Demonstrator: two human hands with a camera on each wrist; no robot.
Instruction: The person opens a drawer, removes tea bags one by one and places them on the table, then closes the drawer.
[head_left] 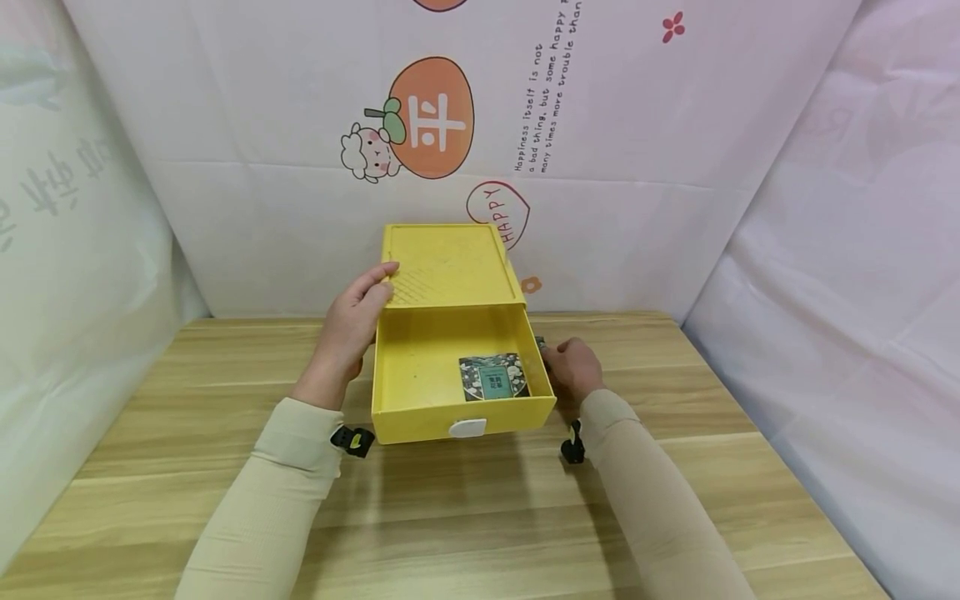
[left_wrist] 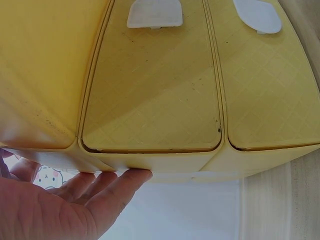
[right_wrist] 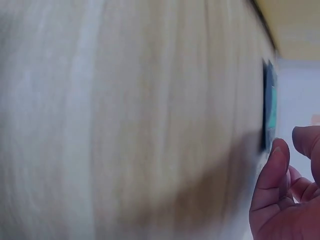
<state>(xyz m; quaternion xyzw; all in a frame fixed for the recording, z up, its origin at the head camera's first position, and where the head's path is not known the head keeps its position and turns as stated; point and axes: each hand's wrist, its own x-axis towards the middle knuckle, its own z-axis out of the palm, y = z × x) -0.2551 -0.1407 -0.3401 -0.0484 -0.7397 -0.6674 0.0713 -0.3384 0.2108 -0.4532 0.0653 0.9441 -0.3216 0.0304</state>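
A yellow drawer cabinet (head_left: 450,258) stands at the table's back, its top drawer (head_left: 416,367) pulled out. Inside the drawer, at its front right, lies a small dark floral packet (head_left: 495,377) with a teal label. My left hand (head_left: 351,325) rests against the cabinet's left side, thumb at the top edge; in the left wrist view, its fingers (left_wrist: 117,192) lie fairly straight along the side. To the right of the cabinet, my right hand (head_left: 576,367) is beside another dark packet (right_wrist: 270,107) on the table. Its fingertips are right at the packet's near end, thumb and fingers apart.
Below the pulled-out drawer are closed drawers with white handles (left_wrist: 156,12). The wooden table (head_left: 442,517) extends in front and to both sides. A printed white cloth (head_left: 622,233) hangs close behind the cabinet, with more white cloth at both sides.
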